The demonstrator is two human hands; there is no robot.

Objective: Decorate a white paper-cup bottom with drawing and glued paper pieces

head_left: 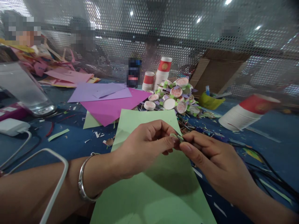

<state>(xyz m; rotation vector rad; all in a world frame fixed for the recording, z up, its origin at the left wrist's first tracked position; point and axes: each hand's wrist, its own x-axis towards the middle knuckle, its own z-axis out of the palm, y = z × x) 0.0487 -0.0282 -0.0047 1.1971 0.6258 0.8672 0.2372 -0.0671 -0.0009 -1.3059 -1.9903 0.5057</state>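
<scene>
My left hand (147, 146), with a silver bracelet at its wrist, pinches a small pale green piece of paper (173, 135) between thumb and fingertips. From the other side my right hand (210, 155) has its thumb and forefinger closed at the edge of the same piece. A thin dark edge shows between the fingertips; what it is I cannot make out. Both hands are above a large light green sheet of paper (149, 196) that lies flat on the table. The fingers hide most of the small piece.
Behind the sheet are a heap of round paper-cup bottoms (168, 104) with green and purple bits, stacked paper cups (163, 70) and purple paper (93, 93). A glass of water (25, 90) and white cable (63, 174) stand left. Right are another cup stack (245, 113) and black cables (263, 168).
</scene>
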